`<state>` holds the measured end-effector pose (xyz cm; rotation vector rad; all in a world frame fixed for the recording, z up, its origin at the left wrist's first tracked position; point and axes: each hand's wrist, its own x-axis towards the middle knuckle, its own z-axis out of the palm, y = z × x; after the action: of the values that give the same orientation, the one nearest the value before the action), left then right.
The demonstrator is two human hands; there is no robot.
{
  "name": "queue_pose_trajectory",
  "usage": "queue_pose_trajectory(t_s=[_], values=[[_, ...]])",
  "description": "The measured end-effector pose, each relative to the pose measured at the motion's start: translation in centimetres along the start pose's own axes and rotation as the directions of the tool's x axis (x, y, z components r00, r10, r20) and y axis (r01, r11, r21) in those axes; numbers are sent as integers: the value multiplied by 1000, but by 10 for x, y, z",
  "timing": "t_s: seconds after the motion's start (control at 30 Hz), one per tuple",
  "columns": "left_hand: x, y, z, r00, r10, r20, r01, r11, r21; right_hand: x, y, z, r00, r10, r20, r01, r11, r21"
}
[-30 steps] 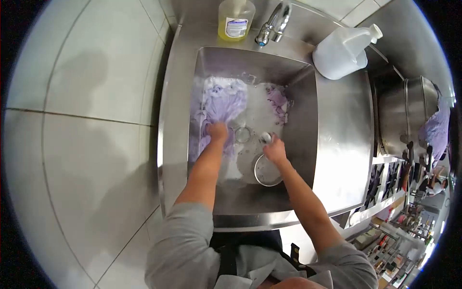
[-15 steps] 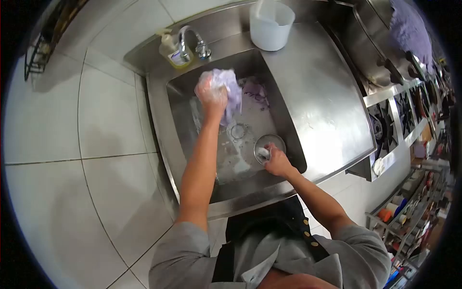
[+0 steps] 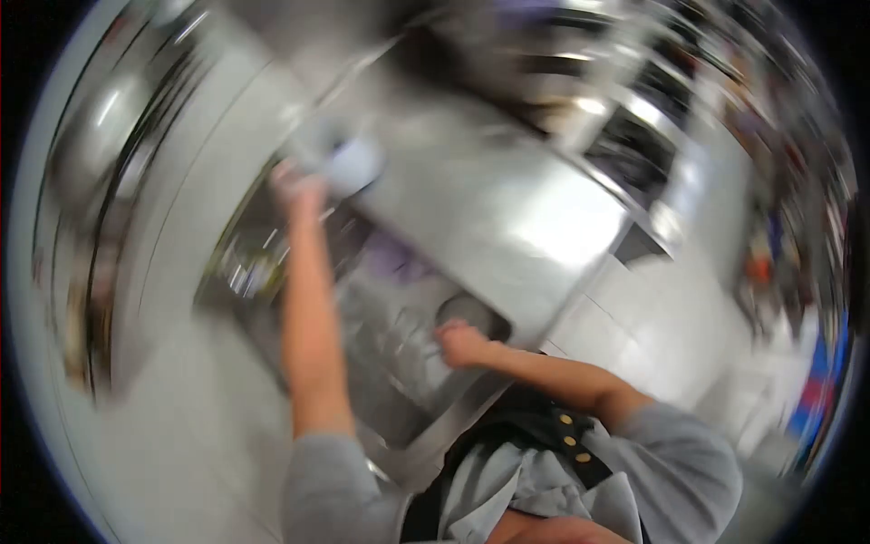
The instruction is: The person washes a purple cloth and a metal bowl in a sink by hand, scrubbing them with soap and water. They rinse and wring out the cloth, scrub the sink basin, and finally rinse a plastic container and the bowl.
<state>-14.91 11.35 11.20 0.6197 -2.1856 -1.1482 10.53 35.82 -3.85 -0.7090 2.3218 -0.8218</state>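
My left hand (image 3: 301, 189) is stretched out to the back of the sink, beside a white plastic tub (image 3: 355, 165); its fingers are smeared by motion. The purple cloth (image 3: 394, 258) lies in the steel sink (image 3: 372, 390), apart from both hands. Near the sink's right end, my right hand (image 3: 464, 344) is closed at the rim of a round metal bowl (image 3: 467, 313). Blur hides the fine detail of its fingers.
A steel counter (image 3: 489, 199) adjoins the sink, with a stove (image 3: 634, 145) beyond it. The soap bottle (image 3: 258, 272) and tap stand at the sink's left edge. White wall tiles (image 3: 181, 381) rise at left; shelving is blurred at far right.
The view has swung round. My left hand has let go of the purple cloth and moved from over the sink toward the white tub. My right hand stays at the bowl.
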Motion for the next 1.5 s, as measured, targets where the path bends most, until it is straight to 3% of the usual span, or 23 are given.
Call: queue_pose_trajectory(t_s=[0.03,0.1,0.13,0.17,0.2,0.23,0.37,0.53,0.73,0.8,0.87,0.9,0.93,0.97,1.03,1.1,1.13,1.23,1.33,1.37,1.4,1.47,1.5], values=[[35,-6,18,980,-42,195,27,996,81,-6,-11,-26,998,-43,47,40,997,62],[81,-38,26,887,32,460,-190,934,301,-24,-49,-78,992,-51,115,26,978,208],[106,-56,30,860,66,506,-228,937,264,-3,-47,-62,982,-184,38,177,973,146],[127,-83,46,864,105,493,-84,994,-64,35,-49,-52,958,-266,105,264,964,34],[147,-110,61,866,143,478,62,920,-387,51,-63,-69,934,-306,185,311,950,4],[171,-126,74,798,235,555,23,908,-418,63,-72,-88,927,-312,207,319,948,-1],[113,-88,15,828,63,558,4,993,-117,127,-103,-126,930,-308,200,324,944,-56],[96,-101,-62,829,-49,557,29,999,45,197,-129,-172,942,-275,195,315,923,-221],[56,-95,-104,766,-170,620,152,985,82,224,-55,-191,976,-124,180,174,938,-299],[-4,-72,-111,756,-216,618,272,962,4,218,-40,-159,956,-88,280,171,942,-288],[-50,-56,-138,835,-220,504,340,927,-159,166,-21,-115,903,-64,425,179,955,-236],[-74,-44,-141,870,-213,445,221,975,36,136,-5,-96,876,-61,479,182,960,-212],[-90,-52,-148,876,-158,455,37,964,264,64,-43,-138,842,-154,517,261,955,-140],[-106,-60,-153,880,-102,464,-148,869,471,37,-34,-123,880,-304,365,358,930,-89],[-123,-155,-152,834,-60,549,-16,991,133,10,-38,-107,954,-163,253,158,987,38],[-149,-199,-153,819,-65,570,8,995,101,-6,-49,-112,969,-112,221,86,989,123],[-159,-191,-157,793,-256,553,110,952,284,-6,-49,-111,962,-131,238,104,987,123],[-174,-228,-165,781,-279,558,1,896,445,-8,-38,-109,980,-4,200,-53,958,281],[-194,-257,-174,839,-220,498,-88,848,522,-4,-21,-86,997,19,77,-34,977,209],[-192,-292,-172,772,-263,578,-51,882,469,-6,-21,-81,997,61,49,-69,983,170],[-187,-260,-171,702,-322,636,19,900,435,-3,-24,-72,994,102,31,-105,986,126],[-182,-277,-163,735,-230,638,-236,795,558,10,-14,-40,980,172,96,-177,983,42],[-178,-275,-160,704,-259,661,-238,791,563,15,-8,-29,964,240,113,-250,965,85]])
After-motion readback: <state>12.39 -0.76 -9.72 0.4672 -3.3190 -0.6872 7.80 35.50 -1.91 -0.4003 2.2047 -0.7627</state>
